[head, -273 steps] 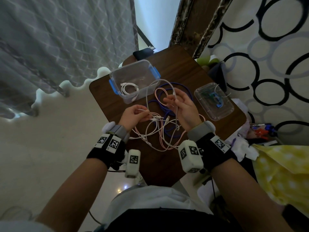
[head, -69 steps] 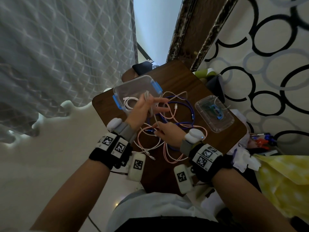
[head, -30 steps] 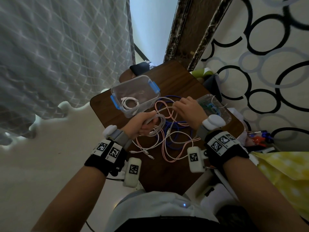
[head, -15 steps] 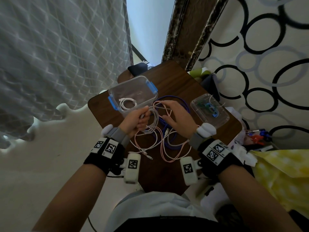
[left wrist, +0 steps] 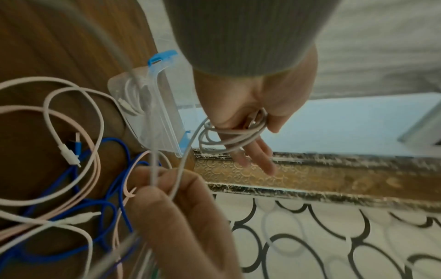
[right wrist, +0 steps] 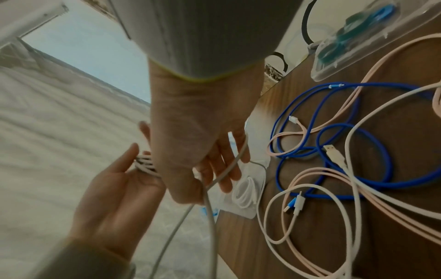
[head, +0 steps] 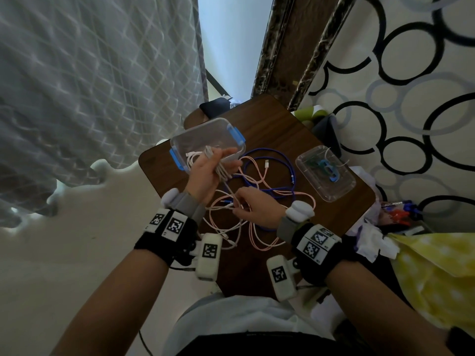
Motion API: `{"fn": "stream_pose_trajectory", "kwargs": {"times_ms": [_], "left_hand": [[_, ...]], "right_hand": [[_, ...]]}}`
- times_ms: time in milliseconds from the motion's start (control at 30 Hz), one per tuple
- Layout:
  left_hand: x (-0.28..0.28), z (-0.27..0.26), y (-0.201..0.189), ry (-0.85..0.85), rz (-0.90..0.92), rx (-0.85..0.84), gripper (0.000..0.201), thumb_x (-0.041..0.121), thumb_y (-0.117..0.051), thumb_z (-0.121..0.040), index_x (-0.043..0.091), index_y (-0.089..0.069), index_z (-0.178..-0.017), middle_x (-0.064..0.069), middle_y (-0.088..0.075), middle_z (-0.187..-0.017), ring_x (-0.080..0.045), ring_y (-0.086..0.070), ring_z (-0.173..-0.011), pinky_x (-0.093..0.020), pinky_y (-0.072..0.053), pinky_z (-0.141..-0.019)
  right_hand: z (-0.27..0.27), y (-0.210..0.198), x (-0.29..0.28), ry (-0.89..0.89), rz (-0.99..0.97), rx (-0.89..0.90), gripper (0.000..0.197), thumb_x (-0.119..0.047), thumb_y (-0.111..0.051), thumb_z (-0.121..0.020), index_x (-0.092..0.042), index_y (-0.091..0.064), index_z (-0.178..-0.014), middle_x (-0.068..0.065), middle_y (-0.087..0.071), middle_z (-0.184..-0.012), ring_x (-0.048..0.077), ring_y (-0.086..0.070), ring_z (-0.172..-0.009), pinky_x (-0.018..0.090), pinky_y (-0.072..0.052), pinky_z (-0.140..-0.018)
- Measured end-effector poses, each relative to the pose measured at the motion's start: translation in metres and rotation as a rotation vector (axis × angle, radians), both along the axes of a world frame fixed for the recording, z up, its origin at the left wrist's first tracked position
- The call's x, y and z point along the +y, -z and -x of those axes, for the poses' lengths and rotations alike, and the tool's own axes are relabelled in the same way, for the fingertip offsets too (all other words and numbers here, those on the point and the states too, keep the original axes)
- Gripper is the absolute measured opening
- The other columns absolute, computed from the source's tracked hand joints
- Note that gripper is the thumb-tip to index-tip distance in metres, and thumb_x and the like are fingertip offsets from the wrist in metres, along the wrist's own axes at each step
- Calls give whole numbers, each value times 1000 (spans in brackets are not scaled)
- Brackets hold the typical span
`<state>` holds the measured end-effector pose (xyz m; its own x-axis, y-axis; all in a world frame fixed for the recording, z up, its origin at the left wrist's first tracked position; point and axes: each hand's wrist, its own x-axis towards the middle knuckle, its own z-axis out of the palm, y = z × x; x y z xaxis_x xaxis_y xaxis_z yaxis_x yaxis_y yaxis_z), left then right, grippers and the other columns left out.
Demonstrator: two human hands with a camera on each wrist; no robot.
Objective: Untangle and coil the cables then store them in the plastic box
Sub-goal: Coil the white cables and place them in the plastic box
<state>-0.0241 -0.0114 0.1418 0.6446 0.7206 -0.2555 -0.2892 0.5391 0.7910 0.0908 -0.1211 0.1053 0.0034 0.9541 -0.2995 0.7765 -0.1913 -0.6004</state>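
My left hand (head: pixel 209 173) is raised in front of the clear plastic box (head: pixel 218 129), fingers stretched out. Loops of a white cable (head: pixel 221 168) are wound round those fingers, and the thumb holds them (left wrist: pixel 238 136). My right hand (head: pixel 257 208) is nearer me and pinches the free strand of that cable (left wrist: pixel 155 169) between thumb and fingers. A coiled white cable (head: pixel 191 160) lies in the box. A blue cable (head: pixel 279 155) and pink cables (head: pixel 259 235) lie tangled on the brown table (head: pixel 282 124).
The box's clear lid (head: pixel 344 186) lies at the table's right with blue and green clips on it. Cloths and small items crowd the right edge (head: pixel 372 240). A grey patterned curtain (head: pixel 90 86) hangs on the left.
My left hand has risen toward the box and straightened its fingers with the white loops round them. My right hand has drawn back toward me along the white strand.
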Motion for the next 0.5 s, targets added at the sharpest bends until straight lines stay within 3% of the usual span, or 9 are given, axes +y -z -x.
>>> {"fn": "stream_pose_trajectory", "kwargs": {"times_ms": [67,133,267,333,433,500], "left_hand": [[-4,-1,3,53,-122,16,9,14,-35,-98,8,-42,-97,-3,-68,-101,-16,-70,-80,-24,-56,-68],[-5,0,7,125,-346,116,4,11,-34,-99,8,-36,-99,-6,-64,-107,-14,-69,-87,-22,-55,-72],[-2,1,19,286,-941,562,9,16,-38,-98,8,-41,-98,-11,-65,-103,-19,-66,-91,-30,-53,-82],[0,0,21,457,-1100,803,17,22,-39,-98,5,-42,-98,-9,-65,-93,-20,-62,-85,-32,-48,-79],[1,1,21,594,-1128,961,18,26,-39,-98,9,-41,-92,-6,-50,-83,-19,-47,-75,-26,-33,-68],[3,5,22,586,-854,852,22,25,-39,-98,5,-47,-95,-7,-49,-82,-18,-48,-70,-25,-39,-60]], "right_hand": [[1,-5,1,0,32,63,23,-25,-60,-87,-12,-53,-104,6,-57,-104,18,-54,-92,33,-46,-79],[1,-8,1,-3,66,79,29,-24,-61,-85,-13,-48,-108,5,-61,-101,17,-58,-86,32,-49,-75],[-10,-11,-5,-30,111,-39,21,-27,-55,-91,-15,-51,-108,-8,-54,-77,7,-51,-64,23,-42,-61],[-17,-15,-8,-22,56,-43,18,-29,-47,-95,-15,-57,-99,-10,-49,-68,4,-45,-56,19,-36,-56],[-23,-25,-13,126,-75,75,37,-37,-38,-98,-15,-60,-77,1,-46,-61,12,-39,-51,25,-32,-54],[-32,-26,-14,351,-147,242,48,-45,-34,-95,-15,-58,-67,5,-42,-59,16,-36,-52,28,-29,-54]]}}
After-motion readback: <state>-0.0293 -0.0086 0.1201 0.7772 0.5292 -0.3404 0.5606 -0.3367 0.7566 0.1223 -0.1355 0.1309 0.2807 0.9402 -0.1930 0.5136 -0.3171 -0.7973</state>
